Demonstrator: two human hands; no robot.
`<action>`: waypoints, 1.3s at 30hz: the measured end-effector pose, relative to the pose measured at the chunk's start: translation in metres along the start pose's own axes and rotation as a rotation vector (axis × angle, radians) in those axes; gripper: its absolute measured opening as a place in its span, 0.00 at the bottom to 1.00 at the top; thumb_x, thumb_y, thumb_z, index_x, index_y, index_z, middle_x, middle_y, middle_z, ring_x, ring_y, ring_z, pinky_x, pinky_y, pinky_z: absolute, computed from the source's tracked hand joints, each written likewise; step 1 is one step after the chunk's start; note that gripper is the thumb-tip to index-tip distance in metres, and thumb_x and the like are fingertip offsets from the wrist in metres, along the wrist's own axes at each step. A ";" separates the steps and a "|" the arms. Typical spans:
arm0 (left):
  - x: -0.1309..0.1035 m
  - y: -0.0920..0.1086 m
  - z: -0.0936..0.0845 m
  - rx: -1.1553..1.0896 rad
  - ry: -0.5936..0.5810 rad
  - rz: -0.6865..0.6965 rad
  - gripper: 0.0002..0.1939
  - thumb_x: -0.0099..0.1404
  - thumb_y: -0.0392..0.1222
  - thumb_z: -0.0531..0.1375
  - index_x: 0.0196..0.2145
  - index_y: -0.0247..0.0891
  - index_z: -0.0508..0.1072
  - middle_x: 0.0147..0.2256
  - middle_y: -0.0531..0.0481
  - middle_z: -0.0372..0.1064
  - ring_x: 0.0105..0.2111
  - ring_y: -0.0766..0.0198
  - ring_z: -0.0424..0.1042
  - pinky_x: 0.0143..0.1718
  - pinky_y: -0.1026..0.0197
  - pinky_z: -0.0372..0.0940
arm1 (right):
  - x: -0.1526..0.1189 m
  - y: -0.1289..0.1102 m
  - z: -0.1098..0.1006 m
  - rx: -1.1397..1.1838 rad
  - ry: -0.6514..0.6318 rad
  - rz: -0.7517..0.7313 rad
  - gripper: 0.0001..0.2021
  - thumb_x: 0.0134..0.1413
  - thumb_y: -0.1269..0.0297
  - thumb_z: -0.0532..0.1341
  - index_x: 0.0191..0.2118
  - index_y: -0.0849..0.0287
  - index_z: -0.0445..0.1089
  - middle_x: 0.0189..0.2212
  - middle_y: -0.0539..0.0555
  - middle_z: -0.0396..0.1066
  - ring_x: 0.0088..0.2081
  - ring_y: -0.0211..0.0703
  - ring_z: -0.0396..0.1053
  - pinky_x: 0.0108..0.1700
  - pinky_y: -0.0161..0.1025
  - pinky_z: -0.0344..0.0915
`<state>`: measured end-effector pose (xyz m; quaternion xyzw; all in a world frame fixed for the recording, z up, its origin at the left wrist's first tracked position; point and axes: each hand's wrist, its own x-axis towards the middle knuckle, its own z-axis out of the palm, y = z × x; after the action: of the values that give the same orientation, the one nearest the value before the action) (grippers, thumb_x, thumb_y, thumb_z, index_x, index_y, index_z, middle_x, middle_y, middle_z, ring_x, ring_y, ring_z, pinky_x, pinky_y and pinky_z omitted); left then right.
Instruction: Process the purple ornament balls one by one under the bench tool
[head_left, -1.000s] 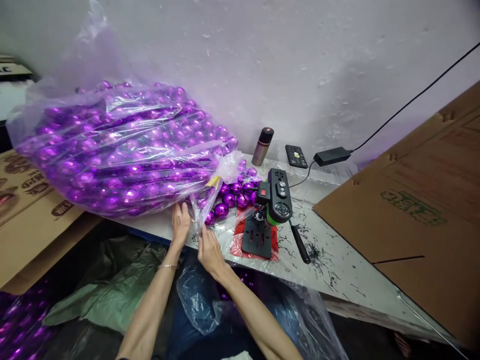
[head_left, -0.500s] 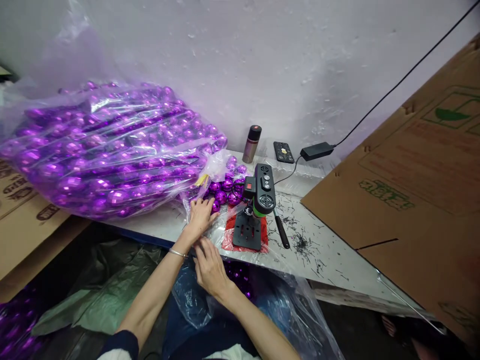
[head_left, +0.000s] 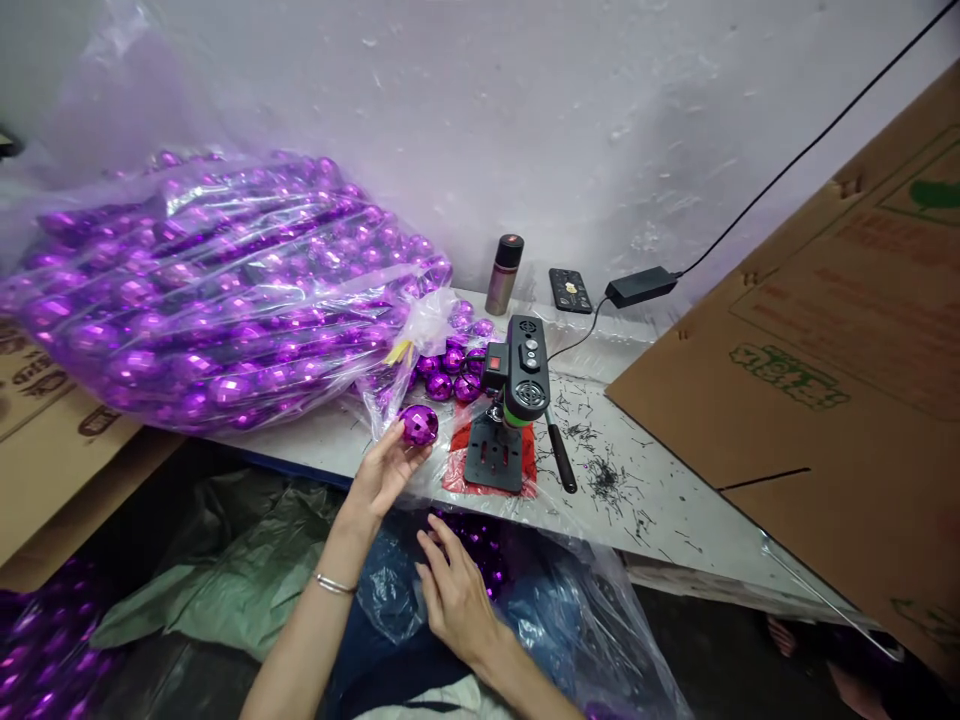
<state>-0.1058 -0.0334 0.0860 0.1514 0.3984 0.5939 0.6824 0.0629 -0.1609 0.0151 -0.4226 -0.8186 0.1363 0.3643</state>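
The right hand is nearest, over the lap, its fingers loosely spread and holding nothing. Around it lies a see-through plastic sheet, with shiny purple balls beneath the table edge. On the near left is crumpled green sheeting.

Slightly farther and to the left, the left hand, with a silver bangle on its wrist, pinches a faceted purple ball between thumb and fingertips. That ball is above the near side of the white table, left of the base plate of a small black lever machine. The plate sits on a red sheet; the machine's handle points toward the near right, beside scattered black clippings.

Loose purple balls lie just beyond the held one, touching each other. Left of them bulges a large ball-filled plastic bag, and a cardboard carton stands at right. Farther back are a metallic bottle, a dark phone and a power adapter, close to the wall.
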 end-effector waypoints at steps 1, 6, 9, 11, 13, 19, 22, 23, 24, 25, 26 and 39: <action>-0.002 -0.006 0.002 -0.022 0.003 -0.045 0.14 0.62 0.42 0.67 0.45 0.35 0.76 0.41 0.43 0.80 0.40 0.59 0.80 0.42 0.60 0.76 | -0.004 0.001 -0.001 0.006 -0.006 0.013 0.23 0.66 0.71 0.54 0.65 0.60 0.64 0.61 0.66 0.70 0.60 0.50 0.73 0.56 0.46 0.78; 0.012 -0.047 0.019 0.050 -0.003 -0.052 0.18 0.59 0.43 0.70 0.47 0.39 0.75 0.40 0.47 0.80 0.39 0.60 0.80 0.46 0.57 0.75 | -0.028 0.005 -0.007 -0.011 -0.004 0.065 0.22 0.66 0.72 0.53 0.63 0.61 0.65 0.60 0.66 0.71 0.59 0.50 0.74 0.56 0.46 0.79; 0.026 -0.070 0.031 0.214 0.011 0.059 0.27 0.57 0.47 0.72 0.52 0.40 0.72 0.45 0.46 0.79 0.44 0.57 0.80 0.51 0.53 0.73 | -0.039 0.009 -0.011 -0.017 0.014 0.132 0.22 0.66 0.72 0.53 0.63 0.60 0.65 0.60 0.65 0.71 0.60 0.49 0.74 0.56 0.45 0.78; 0.032 -0.081 0.037 0.383 -0.008 0.165 0.30 0.56 0.50 0.71 0.54 0.40 0.71 0.47 0.44 0.78 0.48 0.55 0.78 0.54 0.51 0.71 | -0.044 0.012 -0.012 -0.008 0.022 0.175 0.22 0.66 0.72 0.53 0.63 0.59 0.65 0.60 0.65 0.71 0.60 0.49 0.74 0.56 0.45 0.78; 0.037 -0.088 0.040 0.579 -0.040 0.293 0.29 0.58 0.51 0.70 0.54 0.39 0.70 0.49 0.43 0.77 0.51 0.53 0.77 0.56 0.50 0.69 | -0.047 0.014 -0.013 -0.009 0.031 0.204 0.22 0.66 0.72 0.53 0.63 0.59 0.66 0.60 0.65 0.71 0.60 0.49 0.74 0.56 0.45 0.78; 0.043 -0.099 0.039 0.987 -0.075 0.520 0.26 0.63 0.50 0.66 0.56 0.40 0.70 0.54 0.41 0.74 0.55 0.50 0.74 0.59 0.47 0.66 | -0.049 0.014 -0.015 -0.041 0.052 0.221 0.21 0.66 0.72 0.52 0.62 0.60 0.66 0.59 0.65 0.72 0.58 0.49 0.75 0.54 0.45 0.79; 0.045 -0.101 0.037 1.075 -0.071 0.559 0.29 0.63 0.51 0.67 0.58 0.38 0.70 0.56 0.38 0.73 0.59 0.46 0.71 0.62 0.44 0.63 | -0.049 0.014 -0.016 -0.042 0.057 0.229 0.21 0.66 0.72 0.52 0.62 0.60 0.66 0.59 0.65 0.72 0.58 0.49 0.75 0.54 0.45 0.79; 0.046 -0.102 0.036 1.100 -0.074 0.564 0.30 0.62 0.51 0.68 0.59 0.38 0.70 0.57 0.37 0.73 0.60 0.45 0.70 0.63 0.43 0.62 | -0.049 0.014 -0.017 -0.041 0.059 0.235 0.21 0.66 0.73 0.52 0.62 0.60 0.66 0.59 0.66 0.72 0.58 0.49 0.75 0.54 0.44 0.79; 0.047 -0.102 0.036 1.115 -0.081 0.567 0.31 0.62 0.51 0.68 0.59 0.37 0.70 0.57 0.37 0.73 0.60 0.44 0.70 0.63 0.42 0.62 | -0.048 0.015 -0.018 -0.039 0.062 0.240 0.21 0.66 0.73 0.52 0.62 0.60 0.66 0.59 0.66 0.72 0.58 0.49 0.75 0.54 0.44 0.79; 0.047 -0.102 0.035 1.120 -0.086 0.570 0.31 0.62 0.52 0.68 0.59 0.37 0.71 0.57 0.37 0.73 0.60 0.44 0.70 0.63 0.42 0.62 | -0.048 0.015 -0.019 -0.038 0.066 0.246 0.21 0.66 0.73 0.52 0.62 0.60 0.66 0.59 0.66 0.71 0.58 0.49 0.75 0.54 0.44 0.79; 0.047 -0.102 0.034 1.115 -0.089 0.571 0.31 0.62 0.52 0.68 0.59 0.38 0.71 0.57 0.37 0.72 0.60 0.45 0.70 0.63 0.42 0.62 | -0.048 0.016 -0.020 -0.037 0.071 0.250 0.21 0.66 0.73 0.52 0.62 0.60 0.66 0.59 0.66 0.71 0.59 0.49 0.75 0.54 0.44 0.79; 0.047 -0.083 0.042 0.896 -0.069 0.401 0.29 0.52 0.50 0.74 0.50 0.41 0.77 0.48 0.43 0.78 0.52 0.45 0.75 0.62 0.43 0.62 | -0.045 0.030 -0.028 -0.073 0.114 0.282 0.22 0.67 0.70 0.53 0.64 0.56 0.66 0.59 0.64 0.72 0.56 0.50 0.77 0.55 0.46 0.79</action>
<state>-0.0191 0.0012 0.0387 0.5232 0.5550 0.4784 0.4352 0.1174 -0.1806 -0.0034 -0.5536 -0.7335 0.1318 0.3718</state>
